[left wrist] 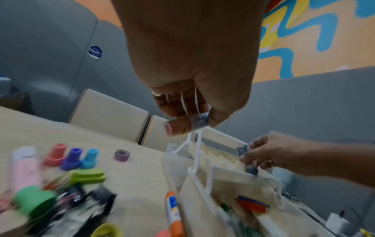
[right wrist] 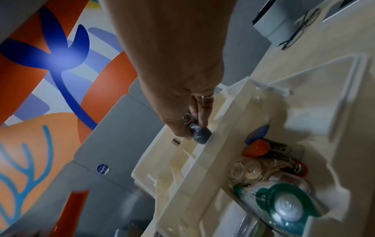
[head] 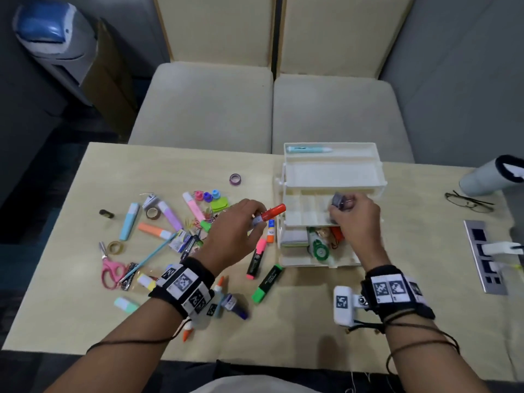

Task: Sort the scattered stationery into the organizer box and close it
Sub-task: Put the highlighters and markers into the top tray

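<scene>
pale wooden table up front, and most of the stationery lies loose beside the open organizer box, so plenty is left and the closing is not yet done. left hand grips a red-capped marker just beside the box; right hand pinches a small grey stamp over the middle tray.

Pale table, scattered markers, scissors, organizer box, perhaps eyeglasses
</scene>
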Demonstrator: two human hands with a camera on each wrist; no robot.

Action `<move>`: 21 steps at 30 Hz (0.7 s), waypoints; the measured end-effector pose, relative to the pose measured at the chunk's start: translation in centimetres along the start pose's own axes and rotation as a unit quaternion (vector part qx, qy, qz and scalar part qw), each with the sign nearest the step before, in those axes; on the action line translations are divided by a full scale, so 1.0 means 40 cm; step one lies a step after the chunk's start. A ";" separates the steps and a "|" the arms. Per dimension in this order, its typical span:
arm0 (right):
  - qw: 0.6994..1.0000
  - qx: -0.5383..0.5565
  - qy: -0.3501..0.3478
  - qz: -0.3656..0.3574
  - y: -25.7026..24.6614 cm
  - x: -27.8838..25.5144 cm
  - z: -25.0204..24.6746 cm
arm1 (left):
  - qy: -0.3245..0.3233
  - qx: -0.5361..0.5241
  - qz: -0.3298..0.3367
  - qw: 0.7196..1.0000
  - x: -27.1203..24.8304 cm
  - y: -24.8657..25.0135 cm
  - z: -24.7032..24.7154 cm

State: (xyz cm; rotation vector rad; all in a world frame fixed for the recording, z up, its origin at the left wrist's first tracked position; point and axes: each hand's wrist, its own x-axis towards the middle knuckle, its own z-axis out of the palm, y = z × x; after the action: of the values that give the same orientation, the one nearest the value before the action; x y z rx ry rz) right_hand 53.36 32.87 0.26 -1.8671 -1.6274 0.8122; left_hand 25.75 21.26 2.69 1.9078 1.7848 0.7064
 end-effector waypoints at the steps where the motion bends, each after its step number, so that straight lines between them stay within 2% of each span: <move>1: 1.000 -0.021 -0.002 -0.005 0.002 0.005 0.009 | 0.001 0.001 -0.001 1.000 0.018 0.016 0.002; 5: 0.997 -0.080 0.006 0.010 0.015 0.023 0.025 | 0.000 0.009 0.000 1.000 0.093 0.072 0.017; 9: 0.994 -0.104 0.017 -0.015 0.037 0.031 0.020 | 0.011 0.016 0.000 1.000 0.176 0.124 0.026; 13: 0.995 -0.100 0.028 -0.013 0.057 0.038 0.004 | 0.022 0.048 0.031 0.998 0.303 0.181 0.030; 16: 0.996 -0.093 0.009 -0.008 0.064 0.042 -0.006 | 0.018 0.098 0.052 0.994 0.418 0.216 0.042; 21: 0.996 -0.059 0.003 -0.064 0.093 0.027 -0.023 | 0.013 0.159 0.065 0.985 0.567 0.263 0.105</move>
State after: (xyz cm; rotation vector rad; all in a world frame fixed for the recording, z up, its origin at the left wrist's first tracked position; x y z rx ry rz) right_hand 56.64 33.44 -1.95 -1.8193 -1.8070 0.6688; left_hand 37.47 43.18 7.66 2.2485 1.8936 0.5145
